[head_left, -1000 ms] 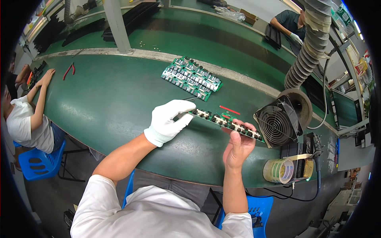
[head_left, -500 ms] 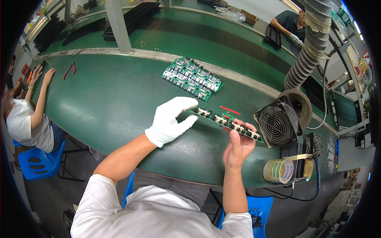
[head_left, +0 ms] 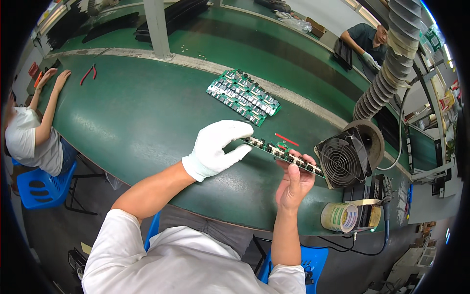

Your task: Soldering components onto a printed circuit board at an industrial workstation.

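A long, narrow green circuit board (head_left: pixel 283 153) is held slantwise above the bench, with a row of black and cream connectors along it. My left hand (head_left: pixel 215 149), in a white glove, has its thumb and fingers around the board's left end. Bare, my right hand (head_left: pixel 295 186) grips the right part, its thumb at the near edge and its fingers at the far side. Just beyond the board, a thin red stick (head_left: pixel 287 139) lies on the green bench (head_left: pixel 142 112). Farther back, several similar circuit boards (head_left: pixel 243 97) lie side by side.
To the right stand a black fan (head_left: pixel 339 163) with a ribbed duct (head_left: pixel 389 73), a tape roll (head_left: pixel 339 217) and a corded tool (head_left: pixel 388 198). Red-handled pliers (head_left: pixel 88 74) lie far left. One person sits at the left; another works across the bench.
The whole view has shifted slightly, moving the bench items a little to the right in the picture. Both hands keep the same hold on the circuit board.
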A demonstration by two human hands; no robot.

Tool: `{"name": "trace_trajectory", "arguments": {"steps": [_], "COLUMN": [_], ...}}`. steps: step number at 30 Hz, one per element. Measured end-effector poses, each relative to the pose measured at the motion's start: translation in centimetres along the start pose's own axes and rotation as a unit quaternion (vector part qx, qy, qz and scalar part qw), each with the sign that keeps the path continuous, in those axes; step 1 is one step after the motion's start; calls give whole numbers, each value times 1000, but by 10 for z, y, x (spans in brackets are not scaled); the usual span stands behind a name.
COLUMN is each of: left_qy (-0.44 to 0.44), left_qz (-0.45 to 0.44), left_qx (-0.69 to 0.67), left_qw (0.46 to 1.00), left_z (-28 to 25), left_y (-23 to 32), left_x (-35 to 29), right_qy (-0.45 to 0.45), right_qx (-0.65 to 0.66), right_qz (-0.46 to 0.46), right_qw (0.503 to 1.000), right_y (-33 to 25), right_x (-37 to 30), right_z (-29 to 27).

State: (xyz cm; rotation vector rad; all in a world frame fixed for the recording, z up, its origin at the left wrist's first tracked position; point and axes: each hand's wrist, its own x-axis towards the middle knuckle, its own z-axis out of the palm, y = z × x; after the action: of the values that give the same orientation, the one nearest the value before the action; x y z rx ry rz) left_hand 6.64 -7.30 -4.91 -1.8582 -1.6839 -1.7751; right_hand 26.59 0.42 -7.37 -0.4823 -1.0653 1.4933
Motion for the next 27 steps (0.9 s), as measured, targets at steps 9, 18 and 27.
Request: {"name": "trace_trajectory", "arguments": {"steps": [9, 18, 27], "left_qy": [-56, -63, -72], "left_qz": [72, 98, 95], "left_qx": [5, 4, 9], "left_qw": [996, 993, 993], "left_z": [-3, 1, 0], "left_y": [5, -2, 1], "left_x": [6, 3, 3], "right_qy": [-15, -18, -24], "right_qx": [-21, -62, -46], "right_qz": [-15, -36, -21], "right_qw": [1000, 997, 998], "right_y": [3, 5, 4], "right_x": [-1, -6, -5], "right_z": [0, 0, -1]}}
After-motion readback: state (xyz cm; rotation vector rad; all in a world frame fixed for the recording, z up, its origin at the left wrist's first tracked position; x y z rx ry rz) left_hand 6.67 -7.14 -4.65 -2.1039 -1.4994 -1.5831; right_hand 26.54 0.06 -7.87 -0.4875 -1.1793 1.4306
